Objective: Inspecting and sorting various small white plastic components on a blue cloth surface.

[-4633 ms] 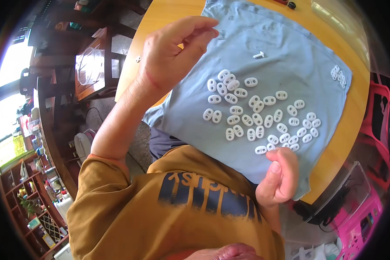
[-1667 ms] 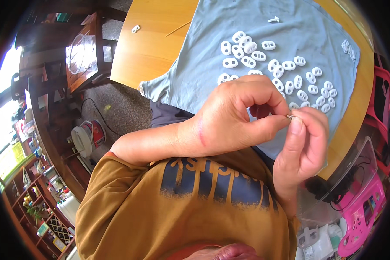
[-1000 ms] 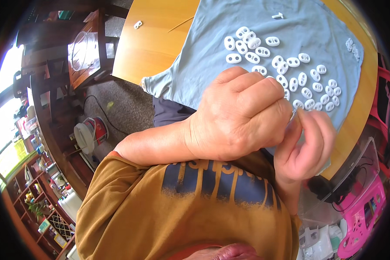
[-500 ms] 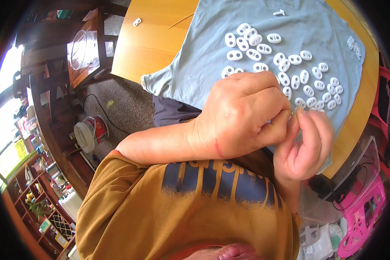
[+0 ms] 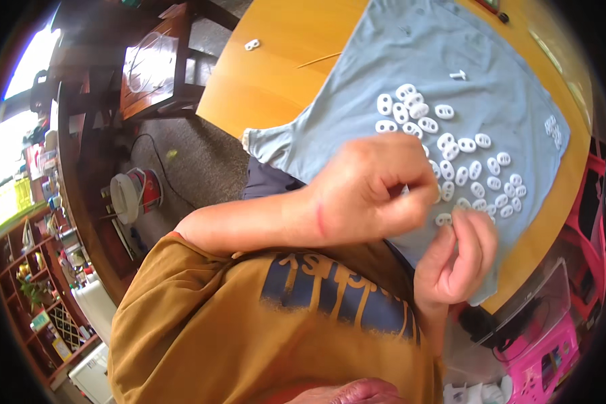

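Note:
My left hand point(image 5: 374, 192) is held over the front of a light blue cloth, its fingers curled closed. A speck of white shows in the gap of its curled fingers; whether it holds this or the speck lies behind, I cannot tell. To its right and lower, my right hand point(image 5: 456, 259) is in a pinch, thumb and forefinger close together, and what is between them cannot be made out. Right by these fingertips lies a small white oval plastic piece with two holes point(image 5: 443, 219). Several more such white oval pieces point(image 5: 444, 112) are scattered over the cloth beyond both hands.
The light blue cloth point(image 5: 357, 81) covers much of a yellow wooden table point(image 5: 269, 81). A white T-shaped piece point(image 5: 458, 75), a thin stick point(image 5: 318, 60) and a cluster of small clear pieces point(image 5: 553, 130) lie about. A pink plastic stool point(image 5: 542, 363) stands lower right, a bucket point(image 5: 129, 196) left.
My hands were touching at the fingertips and are now apart, the left raised to the left, the right a little lower. The whole view has shifted, so the table sits further right and lower.

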A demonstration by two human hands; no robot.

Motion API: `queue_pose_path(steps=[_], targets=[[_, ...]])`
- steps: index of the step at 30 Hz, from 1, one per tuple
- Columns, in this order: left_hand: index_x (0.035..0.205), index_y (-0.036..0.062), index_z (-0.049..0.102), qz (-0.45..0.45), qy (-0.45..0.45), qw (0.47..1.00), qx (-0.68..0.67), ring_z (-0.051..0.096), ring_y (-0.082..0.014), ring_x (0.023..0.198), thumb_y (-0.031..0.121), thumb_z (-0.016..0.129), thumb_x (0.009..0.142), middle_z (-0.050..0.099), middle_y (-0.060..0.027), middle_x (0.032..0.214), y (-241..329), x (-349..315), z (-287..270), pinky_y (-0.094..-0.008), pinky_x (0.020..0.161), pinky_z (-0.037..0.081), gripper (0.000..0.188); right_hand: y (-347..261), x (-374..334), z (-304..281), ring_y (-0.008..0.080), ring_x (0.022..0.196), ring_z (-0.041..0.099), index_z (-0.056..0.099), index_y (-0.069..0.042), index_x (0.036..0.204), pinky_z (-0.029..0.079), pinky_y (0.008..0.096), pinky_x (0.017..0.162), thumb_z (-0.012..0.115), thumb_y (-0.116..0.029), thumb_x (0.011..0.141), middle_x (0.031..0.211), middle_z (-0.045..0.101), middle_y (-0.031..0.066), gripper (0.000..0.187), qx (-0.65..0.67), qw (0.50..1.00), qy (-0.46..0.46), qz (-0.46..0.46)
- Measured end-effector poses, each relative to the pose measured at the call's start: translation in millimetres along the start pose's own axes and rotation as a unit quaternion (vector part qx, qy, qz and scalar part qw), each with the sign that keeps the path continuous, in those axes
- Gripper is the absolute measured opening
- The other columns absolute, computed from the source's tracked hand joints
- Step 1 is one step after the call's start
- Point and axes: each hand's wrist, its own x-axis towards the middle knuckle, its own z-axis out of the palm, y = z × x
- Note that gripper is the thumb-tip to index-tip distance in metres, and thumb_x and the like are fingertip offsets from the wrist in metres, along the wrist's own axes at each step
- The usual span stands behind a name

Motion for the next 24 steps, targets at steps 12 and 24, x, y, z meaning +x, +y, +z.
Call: queue_pose_path(steps=[12, 24], targets=[[0.079, -0.0021, 0.062, -0.023, 0.203, 0.937, 0.284, 0.049, -0.0065, 0.066, 0.004, 0.06, 0.079, 0.055, -0.0012, 0.073, -38.1, 23.8, -110.9, -0.0201, 0.059, 0.04, 0.006, 8.6, -3.2, 6.4, 0.024, 0.068, 0.049, 0.056, 0.006, 0.096, 0.04, 0.0345, 0.057, 0.052, -0.001, 0.084, 0.085, 0.054, 0.0123, 0.015, -0.007, 0.999, -0.053, -0.001], [0.091, 0.0007, 0.066, -0.049, 0.204, 0.922, 0.325, 0.059, -0.0121, 0.08, 0.009, 0.058, 0.082, 0.063, -0.0051, 0.088, -65.4, 26.2, -128.9, -0.0209, 0.072, 0.045, 0.014, 6.0, -4.1, 3.1, 0.0264, 0.077, 0.052, 0.055, 0.005, 0.096, 0.045, 0.0424, 0.072, 0.049, -0.005, 0.086, 0.088, 0.054, 0.0134, 0.016, -0.063, 0.992, -0.106, 0.019]])
